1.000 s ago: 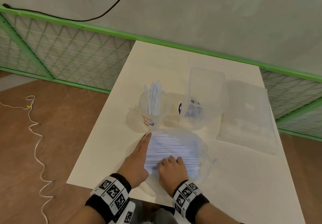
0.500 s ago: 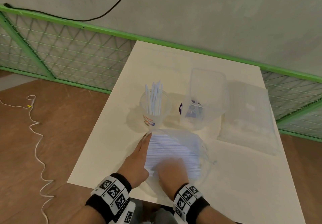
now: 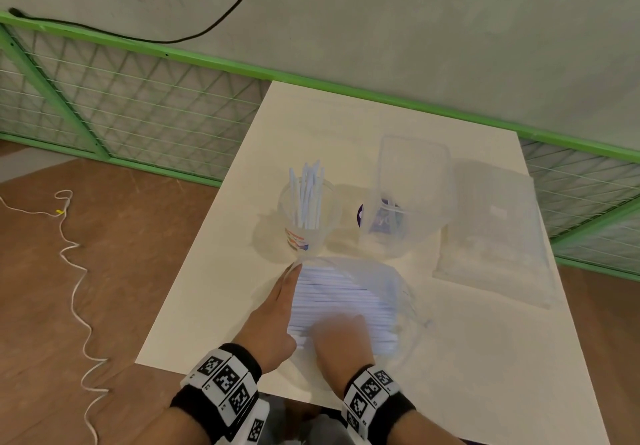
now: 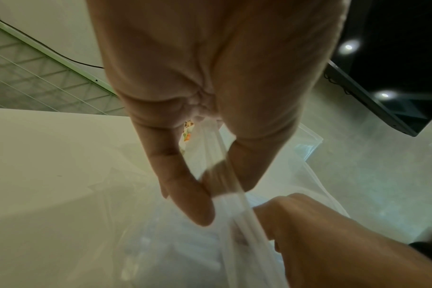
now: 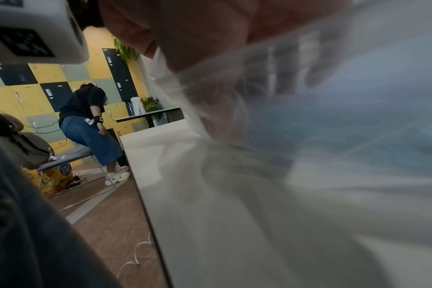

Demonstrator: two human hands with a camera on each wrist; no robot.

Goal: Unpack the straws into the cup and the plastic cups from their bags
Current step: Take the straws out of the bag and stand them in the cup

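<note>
A clear cup point(image 3: 309, 228) with a coloured print stands mid-table and holds several white straws point(image 3: 308, 191). In front of it lies the clear bag of straws point(image 3: 349, 292). My left hand point(image 3: 293, 273) lies along the bag's left edge; in the left wrist view its thumb and fingers point(image 4: 197, 198) pinch the bag's plastic rim. My right hand point(image 3: 341, 333) is inside the bag's mouth, motion-blurred, with its fingers curled over the straw pile point(image 4: 306, 220). Behind the straw bag a clear bag of plastic cups point(image 3: 410, 198) stands upright.
A flat clear bag point(image 3: 495, 233) lies on the white table point(image 3: 467, 368) at the right. A green mesh fence point(image 3: 138, 105) runs behind and left of the table. A white cord point(image 3: 74, 271) trails over the wooden floor. A person point(image 5: 91, 124) sits far off.
My right hand has slid a little further into the bag over the straws and is now blurred. The left hand, the cup and the other bags have stayed put.
</note>
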